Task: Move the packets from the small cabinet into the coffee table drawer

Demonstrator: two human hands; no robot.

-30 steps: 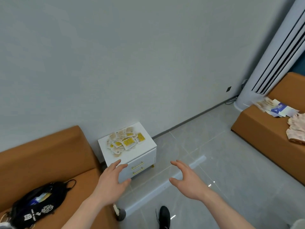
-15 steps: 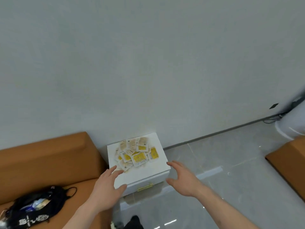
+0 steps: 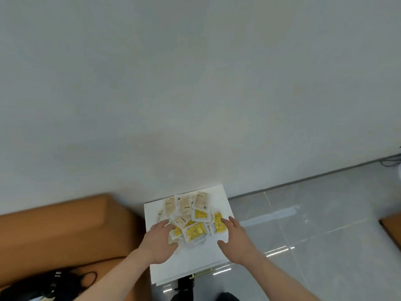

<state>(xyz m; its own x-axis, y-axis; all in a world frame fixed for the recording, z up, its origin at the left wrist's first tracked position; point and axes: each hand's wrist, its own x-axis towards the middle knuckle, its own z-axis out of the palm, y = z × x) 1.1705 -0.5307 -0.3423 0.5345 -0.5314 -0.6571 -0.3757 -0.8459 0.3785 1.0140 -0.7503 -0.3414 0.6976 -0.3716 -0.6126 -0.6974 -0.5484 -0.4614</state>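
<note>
While both hands are held spread with nothing gripped, the pile of packets (image 3: 191, 218) is seen lying loose on the white top of the small cabinet (image 3: 195, 261), toward its back half near the wall. The left hand (image 3: 159, 242) is placed at the pile's left edge, fingers extended and apparently touching the nearest packets, and the right hand (image 3: 236, 242) is set at the right edge beside a yellow packet (image 3: 219, 222), fingers straight and thumb held apart. The packets are judged to be light, thin and flexible, with glossy faces that are likely to slide over one another, so a heap is best gathered inward from both sides and taken by the outer edges, low against the top, rather than pinched singly. The cabinet top is smooth and flat, which should let the pile be swept together easily but may also let strays be pushed off the rim. A brown sofa (image 3: 65, 231) is set against the cabinet's left side, a pale wall (image 3: 195, 94) rises behind, and grey glossy floor tiles (image 3: 314, 224) are spread to the right. No coffee table is visible.
</note>
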